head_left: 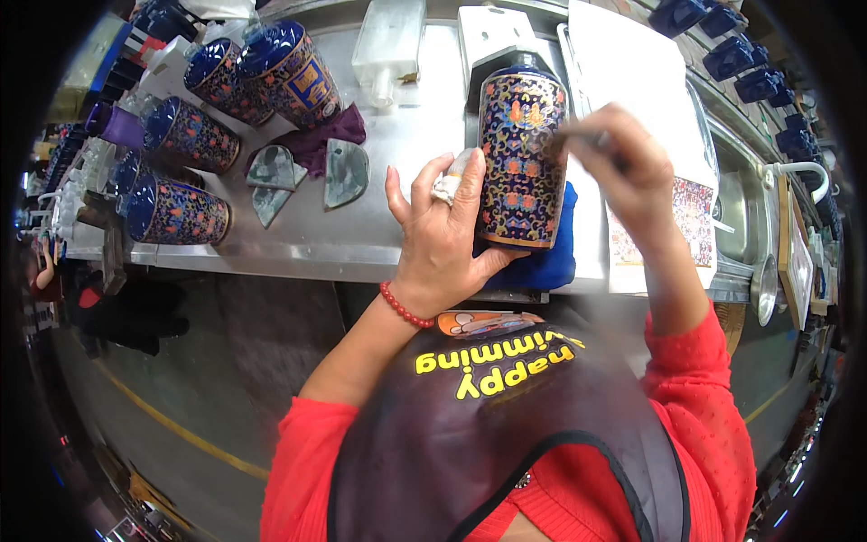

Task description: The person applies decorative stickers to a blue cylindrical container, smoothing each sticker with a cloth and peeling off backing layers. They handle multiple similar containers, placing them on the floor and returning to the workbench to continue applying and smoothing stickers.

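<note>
Between the fingers (456,185) of the left hand (442,239), wrapped around its side and base, stands a tall dark-blue patterned bottle (521,163), upright on a blue cloth (553,257) at the near edge of the metal surface (397,144). The right hand (623,167) is closed on a thin tool, too blurred to name, its tip against the bottle's upper side. Glazed and hard, the bottle probably handles heavy, slick and breakable; gripping low on the body seems safest. More such bottles (190,135) lie well to the left.

Dark-blue jar (521,163) with orange floral pattern.
</note>
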The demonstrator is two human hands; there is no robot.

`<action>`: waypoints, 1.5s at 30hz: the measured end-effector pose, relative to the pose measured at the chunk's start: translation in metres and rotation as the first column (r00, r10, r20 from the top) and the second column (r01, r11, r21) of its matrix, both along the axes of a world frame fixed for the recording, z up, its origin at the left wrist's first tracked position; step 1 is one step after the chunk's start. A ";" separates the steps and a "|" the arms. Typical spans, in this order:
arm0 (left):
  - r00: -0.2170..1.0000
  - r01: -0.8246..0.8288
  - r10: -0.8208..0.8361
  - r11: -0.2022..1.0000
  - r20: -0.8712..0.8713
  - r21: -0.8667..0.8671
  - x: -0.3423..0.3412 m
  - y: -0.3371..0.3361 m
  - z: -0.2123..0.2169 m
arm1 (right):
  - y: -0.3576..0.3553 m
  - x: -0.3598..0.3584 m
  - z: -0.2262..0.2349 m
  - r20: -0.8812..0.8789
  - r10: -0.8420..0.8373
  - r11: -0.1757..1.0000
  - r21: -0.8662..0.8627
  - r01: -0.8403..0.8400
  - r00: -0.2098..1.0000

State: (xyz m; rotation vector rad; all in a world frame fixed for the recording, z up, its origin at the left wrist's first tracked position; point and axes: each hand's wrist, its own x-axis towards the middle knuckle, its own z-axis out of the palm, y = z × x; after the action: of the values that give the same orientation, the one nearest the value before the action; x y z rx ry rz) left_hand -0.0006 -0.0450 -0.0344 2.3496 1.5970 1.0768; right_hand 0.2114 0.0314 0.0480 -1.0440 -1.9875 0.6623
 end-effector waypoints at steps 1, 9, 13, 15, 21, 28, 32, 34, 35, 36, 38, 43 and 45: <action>1.000 0.001 -0.001 1.000 -0.005 -0.013 0.000 -0.001 0.002 | 0.000 0.004 -0.008 0.141 0.061 0.956 0.276 -0.099 0.988; 0.999 -0.020 0.019 1.000 -0.036 -0.009 0.005 -0.002 0.006 | 0.038 -0.003 0.003 -0.060 0.092 0.994 0.062 -0.089 0.994; 0.999 -0.013 0.011 0.998 -0.039 -0.061 -0.001 0.001 -0.003 | -0.005 -0.011 0.004 0.407 0.350 0.717 0.463 -0.521 0.844; 1.000 -0.007 0.006 0.998 -0.022 -0.058 -0.001 -0.002 -0.003 | 0.003 -0.003 -0.003 0.295 0.620 0.678 0.265 -0.685 0.727; 0.993 -0.059 0.062 0.998 -0.104 0.030 0.008 -0.004 0.010 | 0.030 -0.001 -0.028 0.344 0.101 0.673 0.668 -0.319 0.933; 0.995 -0.014 0.008 0.998 -0.102 -0.055 0.001 -0.004 0.005 | 0.042 0.001 -0.007 0.371 -0.068 0.777 0.602 -0.184 0.926; 0.999 -0.026 0.026 0.999 -0.035 -0.018 0.007 -0.007 0.005 | 0.023 -0.003 -0.030 0.009 0.463 0.872 0.174 -0.457 0.886; 0.997 -0.036 0.034 0.999 -0.075 -0.016 0.011 -0.007 0.006 | 0.042 -0.002 -0.006 -0.142 0.245 0.958 -0.118 -0.262 0.959; 0.995 -0.048 0.046 0.999 -0.084 -0.015 0.011 -0.006 0.007 | 0.048 -0.001 -0.007 0.108 0.080 0.962 0.250 -0.105 0.991; 0.995 -0.046 0.046 0.999 -0.091 0.004 0.010 -0.005 0.007 | 0.042 -0.004 -0.004 0.247 0.044 0.880 0.449 -0.155 0.968; 0.993 -0.048 0.049 0.999 -0.106 0.007 0.006 -0.003 0.007 | 0.019 -0.011 0.003 0.466 0.133 0.626 0.644 -0.439 0.875; 0.998 -0.010 0.007 0.999 -0.070 -0.042 0.005 -0.004 0.006 | 0.049 -0.010 -0.003 -0.282 0.074 0.995 -0.040 -0.089 0.957; 0.995 -0.029 0.029 1.000 -0.100 -0.007 0.005 -0.007 0.008 | 0.041 -0.008 -0.015 0.185 0.042 0.823 0.551 -0.139 0.982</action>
State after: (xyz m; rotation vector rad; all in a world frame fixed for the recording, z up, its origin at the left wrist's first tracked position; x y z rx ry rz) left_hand 0.0046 -0.0525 -0.0268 2.4174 1.6699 0.9704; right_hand 0.2031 0.0727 0.0334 -0.6552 -2.1911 0.0069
